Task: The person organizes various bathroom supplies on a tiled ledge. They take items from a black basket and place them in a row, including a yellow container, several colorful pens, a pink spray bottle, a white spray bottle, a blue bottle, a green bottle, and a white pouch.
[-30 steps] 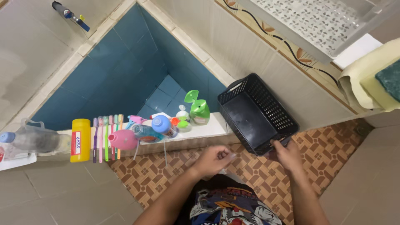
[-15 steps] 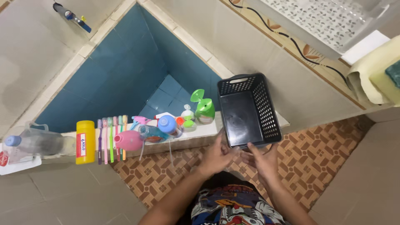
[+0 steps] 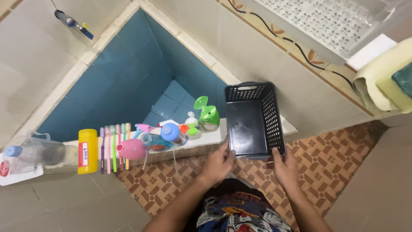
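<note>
A black plastic basket (image 3: 254, 120) with perforated walls stands upright and empty on the white ledge (image 3: 206, 139) of a blue-tiled water tank. My left hand (image 3: 219, 162) grips its near left corner. My right hand (image 3: 285, 165) holds its near right corner. To the left of the basket on the ledge stand a green bottle (image 3: 209, 117) with its cap flipped up, small white and orange items, a blue-capped bottle (image 3: 171, 133) and a pink bottle (image 3: 131, 149).
Several toothbrushes (image 3: 113, 146) lie in a row on the ledge beside a yellow tube (image 3: 87, 151) and a clear bottle (image 3: 36, 152). The blue tank (image 3: 124, 81) drops away behind. Brown patterned floor tiles (image 3: 330, 163) lie below. A yellow towel (image 3: 382, 81) hangs at right.
The basket has turned from a tilted, skewed pose to sit square and upright on the ledge. Both hands shifted to its near corners.
</note>
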